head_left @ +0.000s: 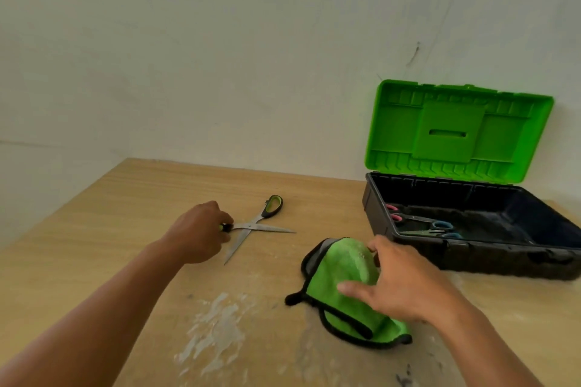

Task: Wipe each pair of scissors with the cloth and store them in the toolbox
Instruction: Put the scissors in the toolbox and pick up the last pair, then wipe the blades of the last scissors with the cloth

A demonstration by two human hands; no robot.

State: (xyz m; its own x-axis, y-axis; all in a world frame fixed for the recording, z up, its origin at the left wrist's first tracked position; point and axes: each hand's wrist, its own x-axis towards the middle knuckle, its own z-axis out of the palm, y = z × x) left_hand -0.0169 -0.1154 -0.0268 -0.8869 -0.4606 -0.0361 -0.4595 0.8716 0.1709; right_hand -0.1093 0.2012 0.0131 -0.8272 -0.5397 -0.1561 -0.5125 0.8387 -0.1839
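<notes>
As scissors (251, 226) lie splayed, left hand (201, 231) grips them.

Your left hand (201, 234) grips one handle of the splayed scissors (257, 227) at frame centre; your right hand (405, 283) holds the green cloth (342, 264) below the open toolbox (471, 248) at right.
</notes>
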